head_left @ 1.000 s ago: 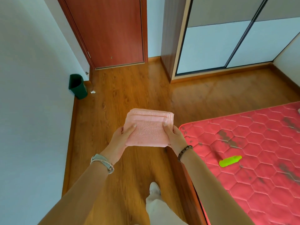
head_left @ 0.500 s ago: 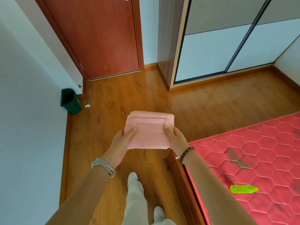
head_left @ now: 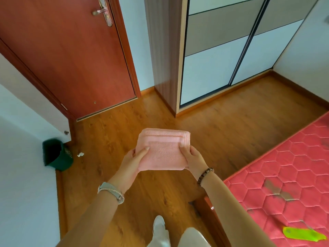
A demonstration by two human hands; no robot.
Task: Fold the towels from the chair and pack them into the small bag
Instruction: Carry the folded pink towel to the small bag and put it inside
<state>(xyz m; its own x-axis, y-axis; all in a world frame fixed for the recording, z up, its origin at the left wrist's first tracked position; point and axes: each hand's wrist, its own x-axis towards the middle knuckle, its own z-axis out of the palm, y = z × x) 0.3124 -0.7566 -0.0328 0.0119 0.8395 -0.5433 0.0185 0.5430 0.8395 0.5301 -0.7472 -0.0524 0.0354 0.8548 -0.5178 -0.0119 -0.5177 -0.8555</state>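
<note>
A folded pink towel (head_left: 163,148) is held flat in front of me, above the wooden floor. My left hand (head_left: 131,162) grips its left edge, thumb on top and fingers underneath. My right hand (head_left: 193,156) grips its right edge the same way. The chair and the small bag are out of view.
A red quilted mattress (head_left: 284,166) on a wooden frame lies at the right, with a lime-green object (head_left: 302,235) on it. A dark green bin (head_left: 57,155) stands by the left wall. A red-brown door (head_left: 71,56) and a sliding wardrobe (head_left: 222,50) are ahead. My feet (head_left: 159,223) are on the floor.
The view has tilted up and shifted left: the door handle shows now, and the mattress has slid toward the lower right. Both hands keep the same grip on the towel.
</note>
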